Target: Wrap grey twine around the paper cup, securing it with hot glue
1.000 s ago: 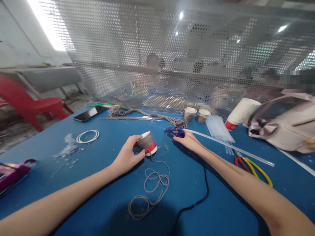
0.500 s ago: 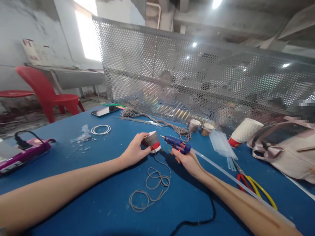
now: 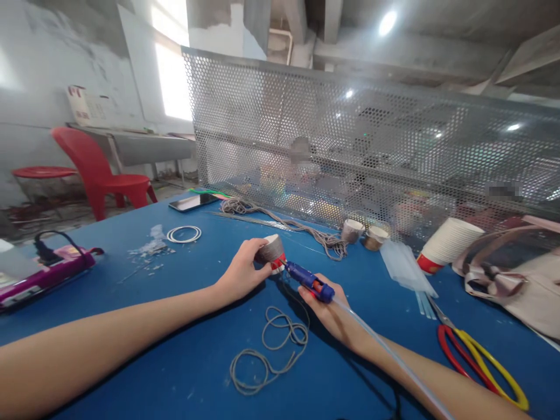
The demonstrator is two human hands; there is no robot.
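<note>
Cord-wrapped cup (image 3: 273, 251) held between half-curled left fingers (image 3: 252, 248); right fingers (image 3: 307, 297) wrap around glue gun (image 3: 301, 276).

You're in what looks like a craft workshop: your right hand (image 3: 335, 315) grips a hot-glue gun (image 3: 308, 281) over a blue worktable (image 3: 188, 367), scissors (image 3: 455, 330) lie right of that hand, a power strip (image 3: 65, 269) left of your left hand (image 3: 242, 271), and a perforated metal partition (image 3: 245, 111) stands beyond both.

Room between left forearm (image 3: 131, 328) and looped cord (image 3: 275, 349)
</note>
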